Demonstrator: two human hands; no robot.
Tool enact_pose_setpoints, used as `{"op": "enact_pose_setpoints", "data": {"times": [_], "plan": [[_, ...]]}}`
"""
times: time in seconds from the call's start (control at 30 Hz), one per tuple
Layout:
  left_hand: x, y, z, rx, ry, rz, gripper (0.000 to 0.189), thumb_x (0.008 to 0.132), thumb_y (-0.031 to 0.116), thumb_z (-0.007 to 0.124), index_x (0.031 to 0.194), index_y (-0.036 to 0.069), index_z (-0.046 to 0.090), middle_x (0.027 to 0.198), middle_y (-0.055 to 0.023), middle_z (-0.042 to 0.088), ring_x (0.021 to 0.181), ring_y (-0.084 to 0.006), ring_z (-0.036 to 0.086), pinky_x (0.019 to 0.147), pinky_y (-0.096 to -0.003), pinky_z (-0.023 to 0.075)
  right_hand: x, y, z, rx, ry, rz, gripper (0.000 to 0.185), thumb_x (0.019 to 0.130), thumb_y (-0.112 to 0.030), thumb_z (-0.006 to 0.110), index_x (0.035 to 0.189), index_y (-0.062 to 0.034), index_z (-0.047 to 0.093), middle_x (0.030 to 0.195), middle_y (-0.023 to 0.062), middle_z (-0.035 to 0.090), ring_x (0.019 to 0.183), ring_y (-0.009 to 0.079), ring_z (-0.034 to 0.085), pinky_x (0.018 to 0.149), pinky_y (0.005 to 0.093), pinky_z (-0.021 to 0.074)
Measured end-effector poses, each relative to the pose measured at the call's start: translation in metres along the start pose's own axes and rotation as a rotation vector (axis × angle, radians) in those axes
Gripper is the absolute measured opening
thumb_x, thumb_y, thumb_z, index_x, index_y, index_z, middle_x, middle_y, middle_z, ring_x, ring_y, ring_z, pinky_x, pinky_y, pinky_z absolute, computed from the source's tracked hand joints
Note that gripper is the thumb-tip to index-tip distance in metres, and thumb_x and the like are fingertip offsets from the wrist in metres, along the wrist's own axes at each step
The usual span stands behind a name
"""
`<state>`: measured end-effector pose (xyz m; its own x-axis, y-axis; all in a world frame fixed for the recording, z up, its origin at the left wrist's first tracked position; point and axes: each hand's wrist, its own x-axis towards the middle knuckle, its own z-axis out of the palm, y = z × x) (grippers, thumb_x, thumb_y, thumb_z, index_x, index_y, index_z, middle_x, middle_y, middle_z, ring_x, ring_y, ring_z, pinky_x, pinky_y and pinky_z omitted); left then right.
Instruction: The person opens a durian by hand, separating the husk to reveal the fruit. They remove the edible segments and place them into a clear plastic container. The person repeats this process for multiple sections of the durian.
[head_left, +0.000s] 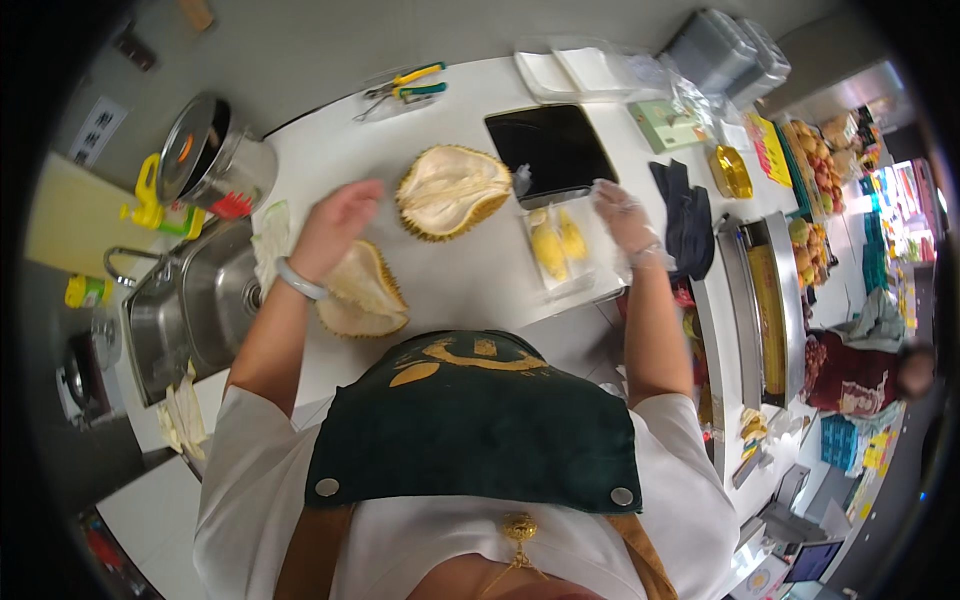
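My left hand (341, 225), bare and blurred by motion, is raised over the counter with nothing visible in it. A pale bangle (298, 279) circles its wrist. Partly under that arm lies an opened durian husk (364, 296), hollow side up. A second husk piece (454, 187) rests farther back, its pale hollow facing up. My right hand (624, 217) wears a clear plastic glove and is beside a clear tray (592, 274) holding yellow durian flesh (551, 251). Whether its fingers grip the tray edge is not clear.
A black flat panel (551, 150) lies behind the tray. Pliers (409, 86) lie at the wall. A steel sink (217, 285) is left, with a lidded pot (217, 165) behind it. Dark cloth (682, 217) and a wrapping machine (769, 307) stand right. Another person (855, 371) is farther off.
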<state>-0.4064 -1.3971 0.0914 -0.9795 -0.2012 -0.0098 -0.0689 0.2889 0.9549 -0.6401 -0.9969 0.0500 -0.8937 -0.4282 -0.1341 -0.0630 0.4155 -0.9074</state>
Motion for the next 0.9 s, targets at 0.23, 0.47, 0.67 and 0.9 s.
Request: {"op": "enact_pose_setpoints", "data": {"times": [0.23,0.47,0.67,0.9], "plan": [[-0.087,-0.088,-0.094,0.195,0.114,-0.511,0.061,0.090,0.036,0.066,0.138,0.002,0.047,0.130,-0.0110,0.057,0.116,-0.0180,0.054,0.098,-0.0311,0.0439,-0.065,-0.087,0.091,0.079,-0.544,0.048,0.049,0.093,-0.021,0.063,0.138,-0.0039,0.049,0.128,0.0071,0.059,0.112,0.0130,0.056,0.096,0.0299,0.0428],[-0.130,-0.107,-0.046,-0.158,0.007,-0.882,0.090,0.081,0.047,0.072,0.149,0.011,0.026,0.134,-0.0092,0.052,0.111,-0.0248,0.056,0.092,-0.0459,0.0428,-0.086,-0.075,0.256,-0.016,-0.584,0.114,0.052,0.094,-0.025,0.063,0.136,0.0003,0.047,0.120,0.0082,0.062,0.105,0.0142,0.058,0.088,0.0282,0.0475],[-0.155,-0.125,0.003,-0.511,0.215,-0.763,0.056,0.085,0.026,0.068,0.133,0.016,0.041,0.115,-0.0052,0.058,0.092,-0.0220,0.061,0.077,-0.0433,0.0494,-0.090,-0.063,0.298,0.333,-0.507,0.410,0.045,0.094,-0.032,0.061,0.125,-0.0001,0.053,0.098,0.0058,0.064,0.081,0.0126,0.059,0.069,0.0283,0.0488],[-0.145,-0.121,-0.025,-0.708,-0.020,-0.853,0.027,0.087,0.025,0.060,0.112,0.015,0.054,0.098,-0.0034,0.062,0.081,-0.0175,0.062,0.067,-0.0353,0.0498,-0.141,-0.078,0.286,0.386,-0.405,0.573,0.039,0.095,-0.034,0.060,0.118,-0.0033,0.051,0.089,0.0042,0.061,0.074,0.0130,0.058,0.065,0.0284,0.0490]]}}
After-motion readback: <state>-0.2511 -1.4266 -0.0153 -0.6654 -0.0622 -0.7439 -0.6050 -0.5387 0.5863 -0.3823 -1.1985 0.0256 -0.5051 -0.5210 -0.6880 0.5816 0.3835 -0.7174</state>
